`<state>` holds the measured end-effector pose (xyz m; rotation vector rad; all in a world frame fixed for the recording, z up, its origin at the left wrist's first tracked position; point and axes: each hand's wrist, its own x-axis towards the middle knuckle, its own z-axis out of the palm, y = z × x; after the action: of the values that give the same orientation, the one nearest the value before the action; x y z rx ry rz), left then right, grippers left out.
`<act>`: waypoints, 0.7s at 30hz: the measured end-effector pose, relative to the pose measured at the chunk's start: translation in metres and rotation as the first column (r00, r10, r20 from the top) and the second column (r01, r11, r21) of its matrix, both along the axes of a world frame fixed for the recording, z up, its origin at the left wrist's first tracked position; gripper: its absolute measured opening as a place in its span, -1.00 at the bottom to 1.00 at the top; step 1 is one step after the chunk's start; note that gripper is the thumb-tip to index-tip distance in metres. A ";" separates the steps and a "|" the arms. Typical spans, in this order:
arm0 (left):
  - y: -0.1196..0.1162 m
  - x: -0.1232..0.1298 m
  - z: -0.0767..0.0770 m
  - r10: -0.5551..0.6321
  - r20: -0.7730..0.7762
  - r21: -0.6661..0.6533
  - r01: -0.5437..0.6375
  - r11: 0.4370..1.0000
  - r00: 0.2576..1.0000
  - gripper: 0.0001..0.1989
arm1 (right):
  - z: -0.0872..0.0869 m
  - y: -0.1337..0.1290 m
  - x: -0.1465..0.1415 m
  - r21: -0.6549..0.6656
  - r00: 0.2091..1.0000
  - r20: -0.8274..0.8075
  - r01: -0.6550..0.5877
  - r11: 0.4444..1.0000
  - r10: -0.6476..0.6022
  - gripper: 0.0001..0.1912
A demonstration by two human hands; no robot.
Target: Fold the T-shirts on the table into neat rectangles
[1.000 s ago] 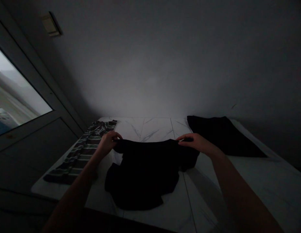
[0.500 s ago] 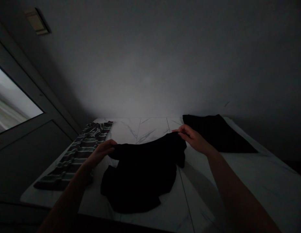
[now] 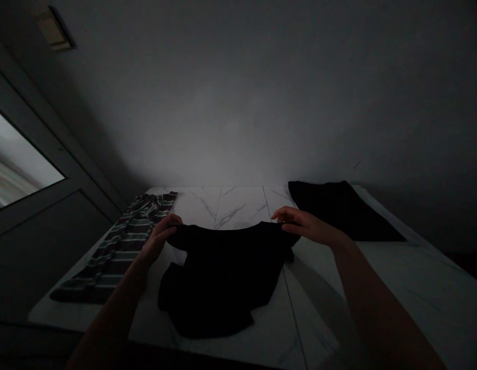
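A black shirt [image 3: 226, 282] lies partly bunched on the white marbled surface, its near part resting there. Its far edge sags slightly where it stretches from one hand to the other. My left hand [image 3: 165, 231] pinches the upper left corner between thumb and fingers. At the upper right corner, my right hand [image 3: 300, 224] grips the cloth, with thumb below and index finger reaching out along the edge. The dim light hides the folds in the black cloth.
A striped garment [image 3: 118, 246] is laid out at the left, close to my left forearm. Folded black cloth [image 3: 342, 213] sits at the back right. The marbled tabletop [image 3: 242, 205] meets a grey wall [image 3: 238, 103]. A door [image 3: 38, 200] with a glass pane stands left.
My right hand has come down a little with its corner of the shirt, and the right side hangs lower. My left hand has shifted slightly up and left.
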<state>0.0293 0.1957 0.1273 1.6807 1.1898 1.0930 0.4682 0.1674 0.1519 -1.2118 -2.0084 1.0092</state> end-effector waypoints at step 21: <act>0.015 0.010 0.086 0.332 -0.222 0.514 -0.179 0.839 0.917 -0.71 | 0.024 0.005 0.007 -0.023 0.980 0.171 -0.101 0.995 0.104 -0.68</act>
<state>0.0390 0.2106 0.2129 2.1803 1.4562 1.4282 0.4748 0.1725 0.1763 -1.2511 -2.2207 0.9986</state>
